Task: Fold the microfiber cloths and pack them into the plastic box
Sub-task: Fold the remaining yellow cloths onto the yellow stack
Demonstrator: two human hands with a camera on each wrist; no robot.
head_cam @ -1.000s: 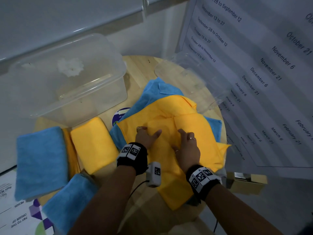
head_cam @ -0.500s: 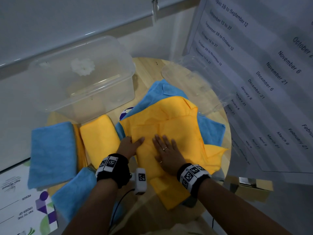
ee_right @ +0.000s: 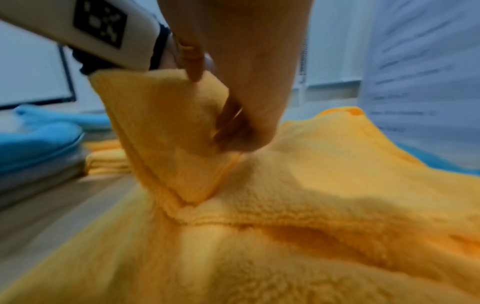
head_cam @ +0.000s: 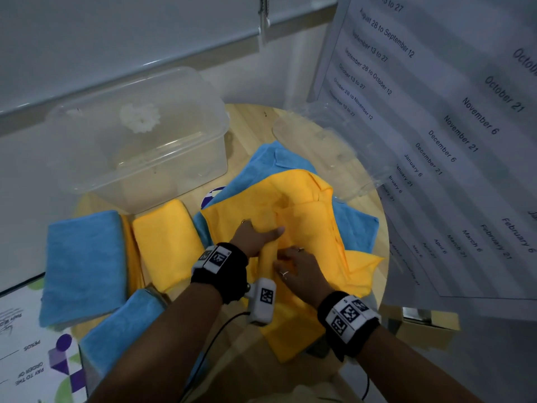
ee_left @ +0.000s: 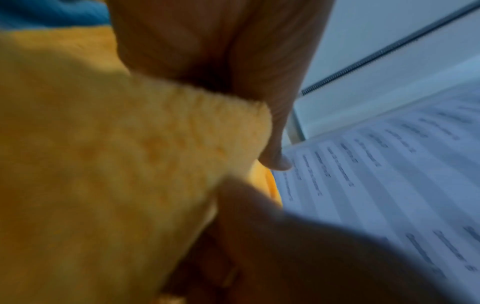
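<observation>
our grip: both hands on the yellow cloth point(head_cam: 293, 210); right hand point(head_cam: 296, 271) pinches a lifted flap, left hand point(head_cam: 255, 237) curls round the same raised ridge.
the cloth: soft, light, plush; we judge it sags unless taken at a hemmed edge or corner.
under the grip: a blue cloth point(head_cam: 270, 161) spread on the round table point(head_cam: 250, 117).
left of the grip: folded yellow cloth point(head_cam: 162, 237) and folded blue cloth point(head_cam: 84, 263), not yet packed.
beyond the grip: the plastic box point(head_cam: 139, 141), well apart, lid off.
</observation>
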